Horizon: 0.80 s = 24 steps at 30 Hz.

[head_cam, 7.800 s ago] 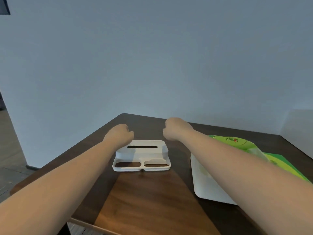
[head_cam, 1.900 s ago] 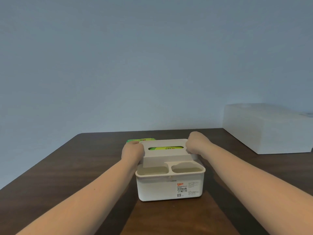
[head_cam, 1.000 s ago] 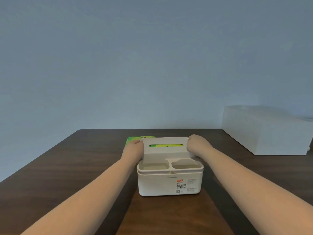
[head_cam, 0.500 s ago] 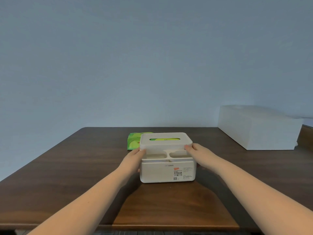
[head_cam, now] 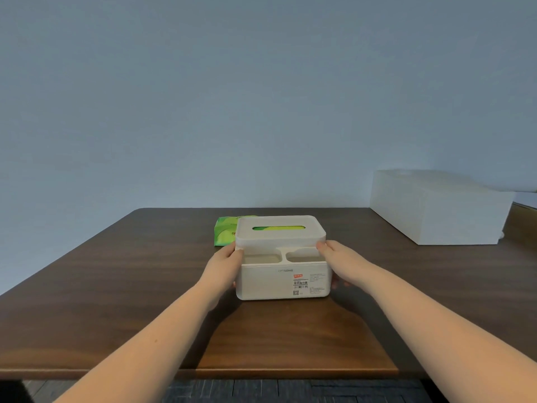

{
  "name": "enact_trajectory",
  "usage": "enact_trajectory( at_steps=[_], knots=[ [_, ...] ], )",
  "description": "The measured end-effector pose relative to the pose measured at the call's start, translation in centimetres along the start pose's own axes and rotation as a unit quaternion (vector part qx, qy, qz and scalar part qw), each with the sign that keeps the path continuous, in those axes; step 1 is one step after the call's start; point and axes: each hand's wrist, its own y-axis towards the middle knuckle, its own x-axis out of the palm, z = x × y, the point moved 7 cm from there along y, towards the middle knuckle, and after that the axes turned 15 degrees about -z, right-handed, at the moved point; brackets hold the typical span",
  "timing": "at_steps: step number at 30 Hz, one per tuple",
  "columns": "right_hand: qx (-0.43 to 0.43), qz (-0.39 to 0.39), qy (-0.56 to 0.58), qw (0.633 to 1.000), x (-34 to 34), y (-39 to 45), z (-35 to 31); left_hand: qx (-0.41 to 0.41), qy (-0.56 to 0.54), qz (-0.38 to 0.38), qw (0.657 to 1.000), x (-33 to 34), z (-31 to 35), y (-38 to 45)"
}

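Note:
A white tissue box (head_cam: 267, 283) stands on the dark wooden table (head_cam: 116, 286), its lid (head_cam: 279, 221) seated on top. Green tissue wrapping shows through the lid's slot (head_cam: 279, 228). Two shallow compartments sit in front of the slot, and a printed label is on the front wall. My left hand (head_cam: 222, 267) holds the box's left side with its thumb at the lid's edge. My right hand (head_cam: 341, 261) holds the right side the same way, its fingers curling round the wall lower down.
A second green tissue pack (head_cam: 225, 232) lies just behind the box's left corner. A large white box (head_cam: 436, 210) stands at the table's far right. The table's near edge (head_cam: 261, 373) runs below my forearms, and a plain wall rises behind the table.
My hands went from fists pressing down on the lid to holding the box's sides with thumbs at the lid edge. The lid has settled onto the base.

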Motion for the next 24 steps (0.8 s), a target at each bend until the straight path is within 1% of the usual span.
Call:
enact_trajectory(
  at_steps=[7,11,17,21,24],
  knots=[
    [-0.003,-0.003,0.014,1.0,0.0,0.1,0.4,0.004,-0.012,0.0,1.0,0.2,-0.1,0.0],
    [-0.004,-0.016,0.043,0.999,0.1,-0.4,0.3,-0.004,-0.017,0.006,1.0,0.1,-0.3,0.1],
    [0.02,-0.033,0.095,0.995,0.6,-0.5,0.5,-0.023,0.022,0.036,0.999,-0.5,-0.3,-0.2],
    [0.033,-0.047,0.167,0.984,1.3,-1.3,1.5,-0.02,0.028,0.073,0.997,-0.8,-1.1,-0.4],
    [0.021,-0.004,0.238,0.971,1.5,-1.5,1.9,-0.007,0.051,0.108,0.993,-0.7,-1.9,-0.5]
  ],
)
